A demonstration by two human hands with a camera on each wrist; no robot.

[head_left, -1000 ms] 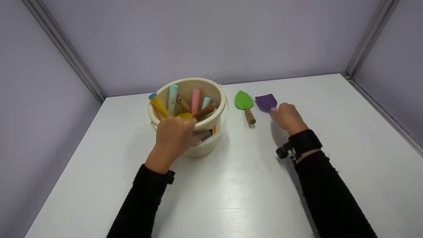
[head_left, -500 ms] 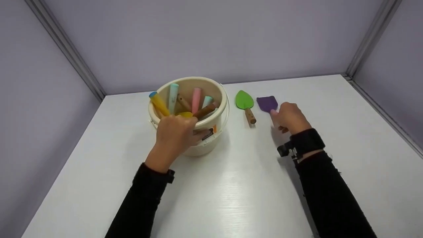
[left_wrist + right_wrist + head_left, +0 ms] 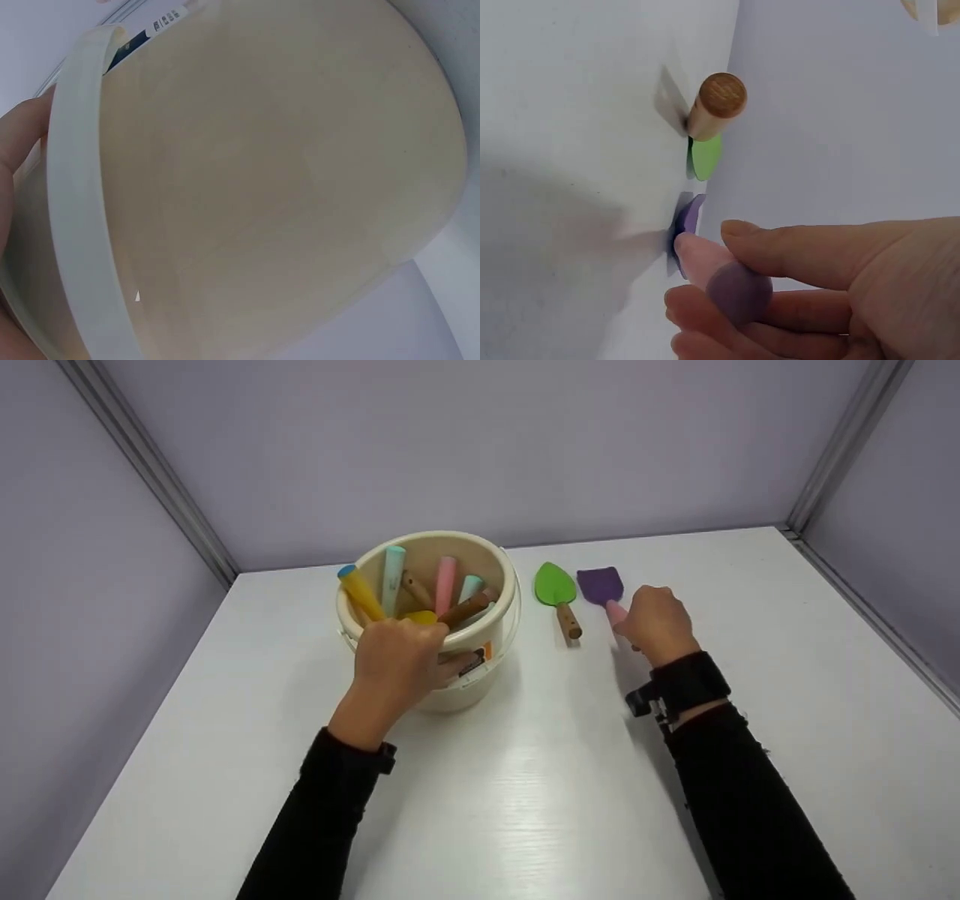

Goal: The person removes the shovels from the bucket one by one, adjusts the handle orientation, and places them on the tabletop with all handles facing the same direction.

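Observation:
A cream bucket (image 3: 480, 660) (image 3: 285, 187) stands left of centre on the white table, filled with several toy tools that show coloured and wooden handles (image 3: 444, 585). My left hand (image 3: 396, 664) grips its near rim, fingers curled over the edge. To the right lies a green trowel (image 3: 555, 585) (image 3: 705, 154) with a wooden handle. Beside that is a purple shovel (image 3: 600, 583) (image 3: 688, 219) with a pink handle (image 3: 720, 274). My right hand (image 3: 656, 622) pinches that handle between thumb and fingers.
The white table (image 3: 570, 780) is boxed in by pale violet walls at the back and both sides, with metal corner posts (image 3: 142, 472). The bucket's wire handle hangs down its right side.
My right hand has closed on the purple shovel's pink handle and turned the shovel so its blade points away, closer to the green trowel. The left hand stays on the bucket.

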